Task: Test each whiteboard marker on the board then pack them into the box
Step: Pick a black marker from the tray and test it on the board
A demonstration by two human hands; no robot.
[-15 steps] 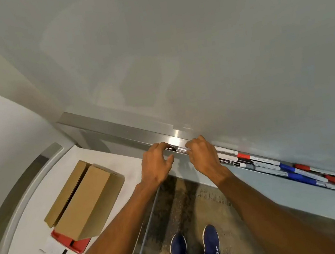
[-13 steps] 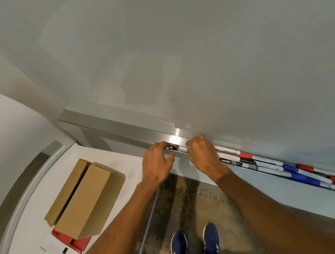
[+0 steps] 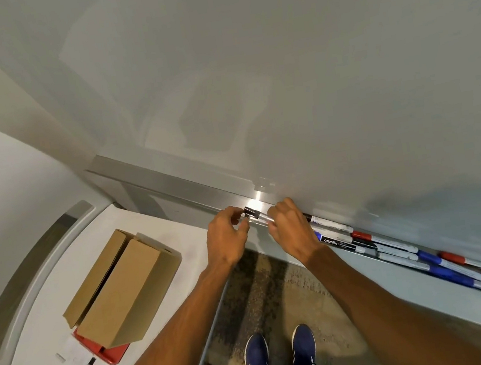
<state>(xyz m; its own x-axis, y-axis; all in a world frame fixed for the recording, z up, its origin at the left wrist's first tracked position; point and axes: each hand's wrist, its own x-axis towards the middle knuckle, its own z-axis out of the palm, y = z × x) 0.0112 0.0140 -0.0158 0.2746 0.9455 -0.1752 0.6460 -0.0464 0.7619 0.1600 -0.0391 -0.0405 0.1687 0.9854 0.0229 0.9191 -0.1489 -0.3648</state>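
One big whiteboard (image 3: 311, 79) straight ahead, above both hands. Cardboard box (image 3: 124, 288) on the white table (image 3: 179, 240), down and left of the left hand (image 3: 227, 240). Bunch of red, blue and black markers (image 3: 397, 250) along the tray (image 3: 184, 190), trailing off right of the right hand (image 3: 291, 231). Black-capped marker (image 3: 252, 212) between the two: right fist round the barrel, left fingertips pinching the cap end.

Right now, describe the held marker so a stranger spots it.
Follow the whiteboard down to its metal tray. There, the marker runs between the left hand and right hand. Unlike the other markers lying rightward, it is held, black cap showing.
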